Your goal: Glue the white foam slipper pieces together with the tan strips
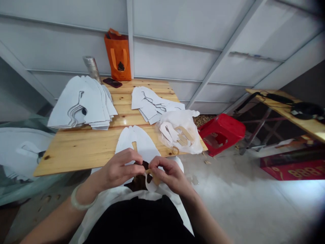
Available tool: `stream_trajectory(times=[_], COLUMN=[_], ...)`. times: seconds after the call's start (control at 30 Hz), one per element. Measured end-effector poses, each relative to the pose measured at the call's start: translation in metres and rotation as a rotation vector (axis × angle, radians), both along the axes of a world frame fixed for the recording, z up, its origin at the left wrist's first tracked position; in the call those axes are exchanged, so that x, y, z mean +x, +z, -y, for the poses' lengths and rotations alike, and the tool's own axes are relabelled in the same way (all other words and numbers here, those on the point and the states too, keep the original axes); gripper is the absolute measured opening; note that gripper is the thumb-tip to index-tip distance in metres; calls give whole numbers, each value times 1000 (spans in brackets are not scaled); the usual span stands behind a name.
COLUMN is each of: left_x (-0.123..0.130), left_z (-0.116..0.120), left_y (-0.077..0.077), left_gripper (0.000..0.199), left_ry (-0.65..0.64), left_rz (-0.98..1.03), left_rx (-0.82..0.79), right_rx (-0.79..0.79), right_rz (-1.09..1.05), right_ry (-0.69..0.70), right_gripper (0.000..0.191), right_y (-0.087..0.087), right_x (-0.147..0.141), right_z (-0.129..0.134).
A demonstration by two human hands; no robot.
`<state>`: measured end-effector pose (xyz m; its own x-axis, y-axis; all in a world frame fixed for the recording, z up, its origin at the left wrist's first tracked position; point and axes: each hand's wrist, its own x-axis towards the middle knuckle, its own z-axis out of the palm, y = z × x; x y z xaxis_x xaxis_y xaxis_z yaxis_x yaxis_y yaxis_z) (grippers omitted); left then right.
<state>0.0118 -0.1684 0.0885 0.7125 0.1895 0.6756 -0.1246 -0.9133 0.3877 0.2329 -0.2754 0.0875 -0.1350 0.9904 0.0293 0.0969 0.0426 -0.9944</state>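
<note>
Head view: a small tan and white piece [154, 177] is held above the lap, just off the near edge of the wooden table [76, 149]. By the right hand [169, 174], the piece is pinched between thumb and bent fingers. The left hand [119, 169], with a pale bangle [82, 200] at its wrist, is placed at the opposite end of the piece; its fingers are curled, with thumb and index tips slightly parted, and whether anything is gripped there cannot be told.

Below the hands, a dark brown area is noted, its nature unclear. A white cut sheet [142, 137] with a narrow slot is laid partly on the table, its lower part covered by the hands.

On the table, a tall stack of white cut sheets [76, 101] is found at the left, and a smaller group of white sheets [149, 105] at the middle of the far half. At the right edge, a translucent plastic bag [191, 144] is seen with white and tan curved pieces [181, 134] in it. An orange bag [118, 56], a dark phone [112, 82] and a silvery cylinder [92, 67] are grouped at the far edge. A red stool [224, 130] is positioned beyond the right edge, on the floor.
</note>
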Motion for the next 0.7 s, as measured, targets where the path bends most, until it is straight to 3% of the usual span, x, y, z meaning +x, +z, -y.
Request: stream_trajectory(times=[0.5,0.7], left_x=[-4,-12], left_z=[5,24], left_y=[2,9], left_gripper=[15,16], left_ry=[-26,79], left_rz=[-95,-88], left_rx=[41,110], right_rx=[-15,-105], right_rz=[-35,-55], right_ry=[44,-104], right_gripper=[24,26], right_y=[-2,-6], right_x=[-6,-5], right_z=[-2,-2])
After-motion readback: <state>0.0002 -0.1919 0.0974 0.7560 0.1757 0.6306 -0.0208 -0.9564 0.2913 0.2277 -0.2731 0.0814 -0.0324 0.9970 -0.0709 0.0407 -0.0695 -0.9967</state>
